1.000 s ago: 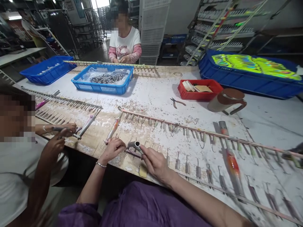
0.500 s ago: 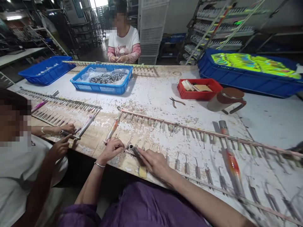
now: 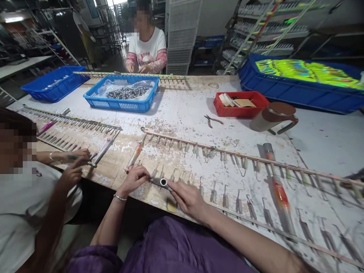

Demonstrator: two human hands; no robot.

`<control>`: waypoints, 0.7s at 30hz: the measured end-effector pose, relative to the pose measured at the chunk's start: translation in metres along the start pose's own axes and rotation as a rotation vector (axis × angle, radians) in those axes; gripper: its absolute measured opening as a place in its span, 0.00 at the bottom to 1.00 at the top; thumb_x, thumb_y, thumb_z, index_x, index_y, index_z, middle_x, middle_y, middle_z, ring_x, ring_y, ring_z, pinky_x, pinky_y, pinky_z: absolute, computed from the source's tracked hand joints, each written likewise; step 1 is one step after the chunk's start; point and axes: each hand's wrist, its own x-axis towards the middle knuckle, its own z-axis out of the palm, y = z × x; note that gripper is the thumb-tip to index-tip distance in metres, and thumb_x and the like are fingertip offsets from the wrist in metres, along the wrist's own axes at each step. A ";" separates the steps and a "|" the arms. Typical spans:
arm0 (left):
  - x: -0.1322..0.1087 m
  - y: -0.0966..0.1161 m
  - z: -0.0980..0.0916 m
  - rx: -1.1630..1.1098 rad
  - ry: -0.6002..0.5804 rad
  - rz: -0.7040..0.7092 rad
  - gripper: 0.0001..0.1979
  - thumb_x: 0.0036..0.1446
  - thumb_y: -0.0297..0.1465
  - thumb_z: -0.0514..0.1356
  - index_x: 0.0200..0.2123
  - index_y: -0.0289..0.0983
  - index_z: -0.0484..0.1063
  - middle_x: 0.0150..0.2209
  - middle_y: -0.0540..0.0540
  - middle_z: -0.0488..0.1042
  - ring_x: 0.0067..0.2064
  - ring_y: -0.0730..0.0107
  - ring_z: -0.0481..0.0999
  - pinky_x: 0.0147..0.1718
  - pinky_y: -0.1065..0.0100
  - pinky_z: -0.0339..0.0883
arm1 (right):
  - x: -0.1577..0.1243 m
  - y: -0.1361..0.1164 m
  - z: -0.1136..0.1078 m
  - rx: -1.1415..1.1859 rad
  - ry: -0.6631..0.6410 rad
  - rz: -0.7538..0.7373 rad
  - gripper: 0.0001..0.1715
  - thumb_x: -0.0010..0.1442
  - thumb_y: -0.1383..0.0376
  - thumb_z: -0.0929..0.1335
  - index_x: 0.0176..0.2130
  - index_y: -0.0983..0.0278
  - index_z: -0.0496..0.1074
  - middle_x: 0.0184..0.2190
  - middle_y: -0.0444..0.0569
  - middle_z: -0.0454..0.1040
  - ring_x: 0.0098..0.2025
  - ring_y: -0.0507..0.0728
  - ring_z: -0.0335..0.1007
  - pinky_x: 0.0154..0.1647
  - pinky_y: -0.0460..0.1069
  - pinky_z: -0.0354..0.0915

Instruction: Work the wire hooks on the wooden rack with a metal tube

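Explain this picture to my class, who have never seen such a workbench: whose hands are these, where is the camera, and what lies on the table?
The camera sits on a person's head, looking down at their own two hands. The left hand and right hand meet on a small metal tube, held in a grip at the table's near edge. Long racks of hooks lie across the table, with pliers, a red tray, a brown jug and a blue basket of small metal parts. Other people work to the left and opposite.

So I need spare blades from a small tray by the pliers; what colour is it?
Red: the small tray beside the pliers, clearest in the head view.
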 end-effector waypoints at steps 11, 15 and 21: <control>-0.001 0.001 0.002 0.005 0.017 0.003 0.08 0.66 0.32 0.64 0.32 0.40 0.80 0.33 0.48 0.80 0.41 0.64 0.72 0.48 0.61 0.59 | 0.005 0.000 -0.002 -0.055 -0.006 -0.057 0.23 0.78 0.64 0.59 0.67 0.63 0.67 0.27 0.44 0.70 0.25 0.52 0.65 0.24 0.46 0.56; 0.000 0.000 0.003 0.002 0.012 -0.007 0.07 0.65 0.32 0.65 0.33 0.40 0.81 0.34 0.48 0.81 0.40 0.64 0.71 0.47 0.60 0.58 | 0.008 -0.004 -0.002 0.023 0.013 0.011 0.27 0.77 0.66 0.61 0.71 0.64 0.62 0.29 0.44 0.71 0.27 0.52 0.67 0.27 0.46 0.61; -0.001 0.000 0.003 0.015 0.017 -0.014 0.07 0.65 0.31 0.64 0.34 0.41 0.82 0.34 0.50 0.82 0.41 0.65 0.72 0.49 0.59 0.57 | 0.005 0.003 -0.001 -0.017 -0.006 -0.032 0.27 0.77 0.66 0.60 0.72 0.61 0.60 0.28 0.43 0.71 0.25 0.52 0.67 0.25 0.45 0.59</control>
